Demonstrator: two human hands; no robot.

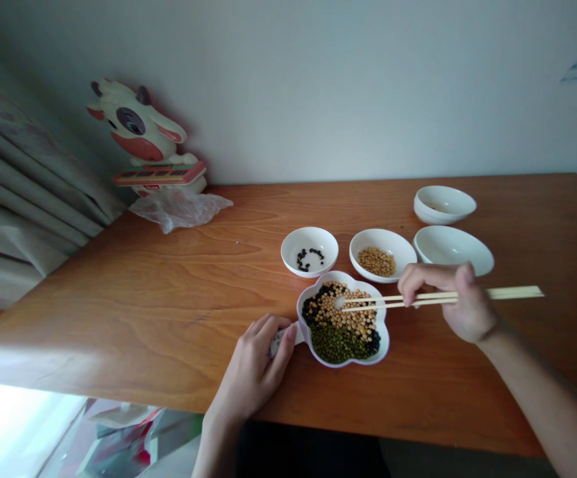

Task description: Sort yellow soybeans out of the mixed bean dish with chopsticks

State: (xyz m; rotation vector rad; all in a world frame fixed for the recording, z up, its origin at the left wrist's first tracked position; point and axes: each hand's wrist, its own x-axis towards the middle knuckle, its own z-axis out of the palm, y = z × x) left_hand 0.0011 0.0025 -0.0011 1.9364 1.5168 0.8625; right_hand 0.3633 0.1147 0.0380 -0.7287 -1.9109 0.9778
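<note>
A white flower-shaped dish (382, 348) holds mixed black, yellow and green beans. My left hand (255, 368) is closed on the dish's small handle at its left side. My right hand (447, 299) grips a pair of pale wooden chopsticks (497, 293), whose tips reach over the yellow beans in the dish. Behind the dish stand a small white bowl with a few black beans (309, 251) and a white bowl with yellow beans (382, 254).
Two more white bowls (452, 249) (444, 204) sit at the back right of the wooden table (168, 299). A cow-shaped toy (141, 136) and a crumpled clear plastic bag (178, 207) lie at the back left. A curtain hangs at the left.
</note>
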